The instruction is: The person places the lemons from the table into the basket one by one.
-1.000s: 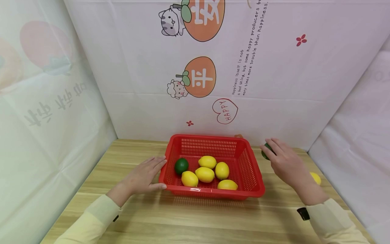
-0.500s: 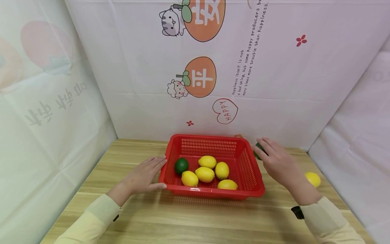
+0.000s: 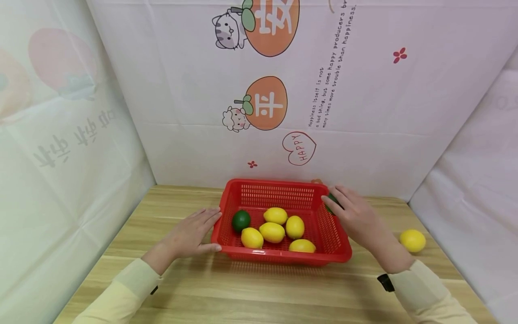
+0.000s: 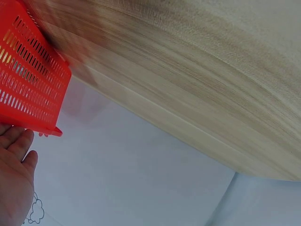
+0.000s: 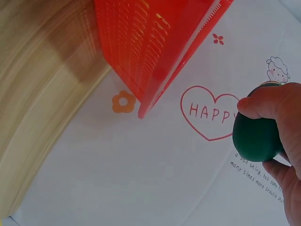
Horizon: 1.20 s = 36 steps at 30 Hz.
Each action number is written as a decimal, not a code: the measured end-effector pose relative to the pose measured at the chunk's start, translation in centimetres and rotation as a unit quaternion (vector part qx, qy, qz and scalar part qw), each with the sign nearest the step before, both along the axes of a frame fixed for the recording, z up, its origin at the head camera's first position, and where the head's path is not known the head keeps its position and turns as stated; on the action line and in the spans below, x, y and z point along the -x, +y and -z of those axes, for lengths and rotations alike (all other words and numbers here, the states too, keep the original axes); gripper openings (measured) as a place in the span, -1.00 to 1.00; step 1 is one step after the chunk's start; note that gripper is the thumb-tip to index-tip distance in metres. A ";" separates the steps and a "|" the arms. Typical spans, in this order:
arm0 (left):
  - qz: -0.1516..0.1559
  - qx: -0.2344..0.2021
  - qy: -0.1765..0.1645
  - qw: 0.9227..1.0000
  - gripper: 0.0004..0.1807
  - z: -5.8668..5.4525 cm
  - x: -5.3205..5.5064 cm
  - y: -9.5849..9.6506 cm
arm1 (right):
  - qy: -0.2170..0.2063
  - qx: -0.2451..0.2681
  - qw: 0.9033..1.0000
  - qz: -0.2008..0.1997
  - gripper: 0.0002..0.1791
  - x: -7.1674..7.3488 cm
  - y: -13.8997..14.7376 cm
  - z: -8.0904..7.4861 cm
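A smooth, dark green, egg-shaped fruit [image 5: 256, 136] is pinched between the thumb and fingers of my right hand [image 3: 358, 218]. That hand holds it over the right rim of the red plastic basket [image 3: 283, 257], above the table. My left hand [image 3: 188, 234] rests with straight fingers against the basket's left rim; in the left wrist view the fingers [image 4: 19, 143] touch the rim from outside. Inside the basket lie several yellow lemons [image 3: 272, 232] and another dark green fruit [image 3: 241, 220] at the left. My right fingers partly cover the held fruit in the head view.
One more lemon [image 3: 413, 240] lies on the wooden table [image 3: 259, 297] to the right of the basket, beside my right forearm. A white printed cloth wall [image 3: 182, 148] stands close behind the basket, and white cloth walls close off both sides.
My right hand has moved left with the green fruit, from beside the basket to over its right rim. The lemon on the table has come into full view. My left hand stays put.
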<state>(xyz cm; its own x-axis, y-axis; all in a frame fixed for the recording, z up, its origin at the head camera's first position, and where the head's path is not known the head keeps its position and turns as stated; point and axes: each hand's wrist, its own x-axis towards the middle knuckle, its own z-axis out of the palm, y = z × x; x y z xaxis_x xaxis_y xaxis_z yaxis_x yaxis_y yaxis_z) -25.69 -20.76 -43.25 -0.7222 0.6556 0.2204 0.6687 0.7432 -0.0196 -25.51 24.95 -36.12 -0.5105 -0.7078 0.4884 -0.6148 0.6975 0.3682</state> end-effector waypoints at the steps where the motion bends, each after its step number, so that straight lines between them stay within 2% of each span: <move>1: 0.000 -0.001 0.000 1.000 0.08 0.0 0.0 0.0 | -0.002 0.000 1.000 -0.001 -0.24 0.1 -0.1 0.1; 9: -0.001 -0.003 0.002 1.000 0.08 0.2 0.0 0.0 | -0.008 0.009 1.000 -0.021 -0.31 0.8 -0.6 0.9; 17: 0.001 -0.006 0.001 1.000 0.08 0.3 0.0 -0.1 | -0.017 -0.001 1.000 -0.013 -0.31 1.2 -1.3 1.7; 28: 0.004 -0.007 0.004 1.000 0.06 0.3 0.2 -0.1 | -0.015 0.011 0.999 -0.047 -0.37 2.3 -2.2 2.7; 36: 0.005 -0.011 0.005 1.000 0.05 0.4 0.2 -0.1 | -0.041 -0.002 0.999 -0.024 -0.36 2.4 -2.4 3.4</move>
<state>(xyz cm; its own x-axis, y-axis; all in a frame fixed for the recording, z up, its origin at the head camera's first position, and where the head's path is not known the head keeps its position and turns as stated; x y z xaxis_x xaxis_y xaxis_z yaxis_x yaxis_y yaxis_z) -25.88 -20.87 -43.65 -0.7138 0.6571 0.2424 0.6755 0.7373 -0.0094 -27.93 22.55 -39.52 -0.5139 -0.7345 0.4432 -0.6762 0.6648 0.3176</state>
